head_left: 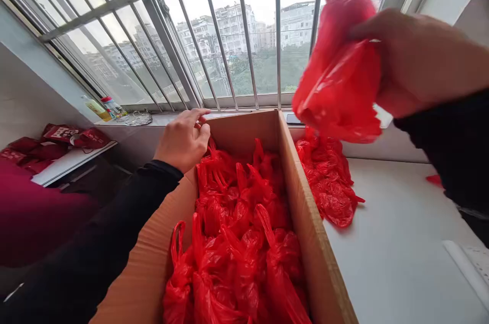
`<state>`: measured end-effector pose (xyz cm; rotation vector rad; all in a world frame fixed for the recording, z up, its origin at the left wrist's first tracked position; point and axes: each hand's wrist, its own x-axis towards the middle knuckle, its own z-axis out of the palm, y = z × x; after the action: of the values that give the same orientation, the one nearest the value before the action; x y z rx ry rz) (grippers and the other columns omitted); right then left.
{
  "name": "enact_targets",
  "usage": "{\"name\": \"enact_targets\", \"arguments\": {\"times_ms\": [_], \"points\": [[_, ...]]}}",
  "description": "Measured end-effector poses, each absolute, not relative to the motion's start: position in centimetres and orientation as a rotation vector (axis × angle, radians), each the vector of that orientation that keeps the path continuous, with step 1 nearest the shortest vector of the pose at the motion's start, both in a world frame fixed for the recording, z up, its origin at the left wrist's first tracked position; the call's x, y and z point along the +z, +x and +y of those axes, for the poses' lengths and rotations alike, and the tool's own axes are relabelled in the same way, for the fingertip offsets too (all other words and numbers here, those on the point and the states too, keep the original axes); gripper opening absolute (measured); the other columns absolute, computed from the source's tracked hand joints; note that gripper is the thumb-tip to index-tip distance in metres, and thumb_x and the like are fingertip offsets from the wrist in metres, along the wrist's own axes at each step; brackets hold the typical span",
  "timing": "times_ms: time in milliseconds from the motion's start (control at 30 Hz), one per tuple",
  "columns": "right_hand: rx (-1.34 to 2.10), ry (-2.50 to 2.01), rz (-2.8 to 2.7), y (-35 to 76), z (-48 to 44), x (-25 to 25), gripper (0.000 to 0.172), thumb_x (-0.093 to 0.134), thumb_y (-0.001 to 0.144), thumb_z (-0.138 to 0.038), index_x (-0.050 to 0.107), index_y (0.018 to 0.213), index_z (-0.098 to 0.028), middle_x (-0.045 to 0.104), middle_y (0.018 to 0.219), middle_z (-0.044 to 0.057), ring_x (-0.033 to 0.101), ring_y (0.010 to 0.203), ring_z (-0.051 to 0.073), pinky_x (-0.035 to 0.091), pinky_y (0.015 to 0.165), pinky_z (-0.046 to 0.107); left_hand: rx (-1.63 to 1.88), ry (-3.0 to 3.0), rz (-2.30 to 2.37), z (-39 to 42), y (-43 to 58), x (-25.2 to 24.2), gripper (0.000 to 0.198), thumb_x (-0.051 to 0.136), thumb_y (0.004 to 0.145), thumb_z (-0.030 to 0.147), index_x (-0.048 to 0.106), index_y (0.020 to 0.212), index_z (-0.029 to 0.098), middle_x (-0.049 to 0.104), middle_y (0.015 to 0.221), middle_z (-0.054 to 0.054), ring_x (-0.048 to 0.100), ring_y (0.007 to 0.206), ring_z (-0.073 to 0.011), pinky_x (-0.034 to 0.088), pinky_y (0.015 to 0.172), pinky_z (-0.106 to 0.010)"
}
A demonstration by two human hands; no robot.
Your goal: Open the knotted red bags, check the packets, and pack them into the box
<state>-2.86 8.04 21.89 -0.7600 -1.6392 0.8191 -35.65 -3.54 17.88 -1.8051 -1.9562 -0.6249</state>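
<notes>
My right hand (pixel 416 59) is raised on the right, its fingers closed round a red plastic bag (pixel 344 74) with something inside that I cannot make out. The bag hangs in the air beyond the right wall of a cardboard box (pixel 321 232). Over the box's far left corner is my left hand (pixel 185 138), thumb and fingers apart and holding nothing. Whether it touches the rim is unclear. Several knotted red plastic bags (pixel 244 258) fill the box, many with their handles sticking up. More red bags (pixel 332 186) lie outside it on the white table (pixel 389 222).
A barred window (pixel 229 33) stands behind the box. On its sill are bottles (pixel 110 107) and a dark flat object (pixel 294 119). Dark red packages (pixel 72 135) sit on a shelf at left. A maroon sleeve or garment (pixel 38 217) shows at the left edge.
</notes>
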Motion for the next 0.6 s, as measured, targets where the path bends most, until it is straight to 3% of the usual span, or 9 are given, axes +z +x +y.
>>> {"name": "enact_targets", "arguments": {"times_ms": [67,167,300,400,600], "points": [[1.129,-0.631,-1.591,-8.0,6.8,22.0,0.013,0.053,0.095,-0.023,0.056,0.084,-0.019,0.059,0.076,-0.002,0.059,0.063,0.007,0.048,0.054,0.020,-0.682,-1.737,-1.965,-4.2,-36.2,17.8,0.041,0.046,0.092,0.024,0.061,0.129,0.015,0.070,0.117,-0.009,0.067,0.094,-0.0205,0.053,0.095,-0.035],[1.188,-0.739,-1.658,-15.0,6.9,20.3,0.011,0.057,0.096,-0.027,0.057,0.091,-0.017,0.061,0.072,0.000,0.059,0.056,0.011,0.050,0.048,0.023,-0.647,-1.699,-2.015,-4.6,-37.5,16.4,0.042,0.043,0.092,0.022,0.060,0.129,0.013,0.070,0.114,-0.012,0.068,0.095,-0.0232,0.054,0.093,-0.038],[1.093,-0.784,-1.909,-18.2,8.9,18.0,0.038,0.085,0.077,-0.037,0.064,0.100,-0.014,0.067,0.074,0.002,0.068,0.070,0.018,0.056,0.063,0.028,-0.471,-1.741,-2.115,-4.3,-38.5,13.3,0.046,0.038,0.093,0.023,0.058,0.132,0.009,0.068,0.119,-0.016,0.067,0.107,-0.0268,0.051,0.101,-0.040],[1.046,-0.723,-1.898,-14.5,10.5,17.0,0.044,0.074,0.088,-0.038,0.060,0.122,-0.014,0.070,0.087,0.006,0.069,0.072,0.018,0.057,0.060,0.027,-0.278,-1.873,-2.177,-3.9,-38.4,11.1,0.050,0.037,0.094,0.026,0.056,0.138,0.011,0.063,0.130,-0.016,0.061,0.122,-0.0272,0.046,0.109,-0.039],[0.885,-1.197,-1.614,-2.4,15.5,10.8,0.026,0.047,0.104,-0.034,0.057,0.122,-0.019,0.069,0.095,0.004,0.063,0.059,0.008,0.052,0.050,0.019,0.037,-2.074,-2.283,-1.3,-37.7,7.3,0.058,0.036,0.096,0.039,0.046,0.153,0.032,0.062,0.133,-0.013,0.065,0.119,-0.0323,0.051,0.100,-0.048]]}}
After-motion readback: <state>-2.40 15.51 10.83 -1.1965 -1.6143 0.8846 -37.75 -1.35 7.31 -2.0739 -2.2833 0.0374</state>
